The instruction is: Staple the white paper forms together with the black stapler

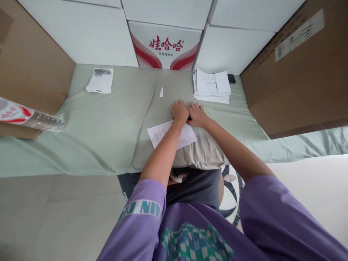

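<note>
My left hand [179, 110] and my right hand [197, 114] sit side by side, touching, knuckles up and fingers curled under, pressed down on the pale green sheet [108, 123] just past the far edge of a sheet of paper [160, 133]. Whether they pinch anything between them I cannot tell; the fingertips are tucked out of sight.

The paper is white, printed with faint lines of small text (too small to read), and lies slightly tilted on a beige pillow [201, 152] under my forearms, which cover its middle. Its near left corner shows clean and flat.

Further off, right of my hands, a stack of similar printed papers [212, 86] rests by the white boxes [165, 45], one with red characters. A lone printed sheet [100, 80] lies far left, and a small white scrap [161, 92] sits between them. A plastic bottle [29, 117] pokes in from the left.
</note>
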`<state>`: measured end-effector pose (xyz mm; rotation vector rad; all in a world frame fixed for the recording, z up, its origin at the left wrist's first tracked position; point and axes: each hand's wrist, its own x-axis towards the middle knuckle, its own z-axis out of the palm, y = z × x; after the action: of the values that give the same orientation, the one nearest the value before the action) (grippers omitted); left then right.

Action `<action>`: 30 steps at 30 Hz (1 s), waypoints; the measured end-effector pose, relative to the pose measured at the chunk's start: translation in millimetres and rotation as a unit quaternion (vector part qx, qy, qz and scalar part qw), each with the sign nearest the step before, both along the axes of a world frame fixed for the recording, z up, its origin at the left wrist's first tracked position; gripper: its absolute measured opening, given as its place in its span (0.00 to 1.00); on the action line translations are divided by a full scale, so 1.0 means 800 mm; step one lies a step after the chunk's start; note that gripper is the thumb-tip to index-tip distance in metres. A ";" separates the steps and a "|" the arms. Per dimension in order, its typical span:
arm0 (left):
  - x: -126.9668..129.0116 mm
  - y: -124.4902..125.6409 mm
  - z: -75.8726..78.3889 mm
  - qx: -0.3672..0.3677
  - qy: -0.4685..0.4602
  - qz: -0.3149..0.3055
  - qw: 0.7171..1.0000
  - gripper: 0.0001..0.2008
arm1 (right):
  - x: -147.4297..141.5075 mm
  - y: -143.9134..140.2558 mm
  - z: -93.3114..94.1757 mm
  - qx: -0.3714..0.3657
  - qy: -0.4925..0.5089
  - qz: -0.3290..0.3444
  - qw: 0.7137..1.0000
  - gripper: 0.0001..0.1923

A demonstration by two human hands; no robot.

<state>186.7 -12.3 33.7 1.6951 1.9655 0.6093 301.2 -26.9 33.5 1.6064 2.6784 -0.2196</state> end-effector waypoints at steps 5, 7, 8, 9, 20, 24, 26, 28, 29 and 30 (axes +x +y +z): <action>0.001 -0.004 -0.005 0.000 0.050 0.025 0.998 0.16 | 0.019 0.036 -0.007 -0.053 0.162 -0.032 0.985 0.30; 0.002 -0.003 -0.005 -0.010 0.051 0.031 0.998 0.16 | 0.019 0.056 -0.009 -0.031 0.233 -0.063 0.970 0.26; 0.002 -0.001 -0.005 -0.013 0.052 0.029 0.998 0.16 | 0.015 0.064 -0.011 -0.003 0.244 -0.085 0.966 0.23; 0.002 0.002 -0.006 -0.014 0.052 0.021 0.998 0.16 | 0.010 0.070 -0.013 0.027 0.238 -0.113 0.964 0.21; -0.008 0.014 -0.018 0.023 0.035 -0.022 0.999 0.16 | -0.028 0.062 -0.017 0.088 0.106 -0.194 0.971 0.16; -0.002 0.004 -0.016 0.057 0.045 0.025 0.997 0.17 | -0.030 0.060 -0.020 0.093 0.101 -0.201 0.970 0.16; -0.001 0.002 -0.013 0.055 0.043 0.030 0.997 0.17 | -0.031 0.061 -0.020 0.093 0.099 -0.205 0.969 0.15; -0.001 0.002 -0.011 0.043 0.041 0.033 0.998 0.17 | -0.030 0.063 -0.018 0.086 0.104 -0.208 0.969 0.15; -0.002 0.002 -0.010 0.034 0.040 0.035 0.998 0.17 | -0.027 0.063 -0.016 0.082 0.112 -0.206 0.969 0.15; -0.002 0.003 -0.010 0.026 0.040 0.038 0.998 0.17 | -0.024 0.062 -0.013 0.079 0.126 -0.197 0.969 0.15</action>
<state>184.9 -10.3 25.9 1.7071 2.0942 0.6338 282.1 23.0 22.8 2.3007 2.5691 -0.2316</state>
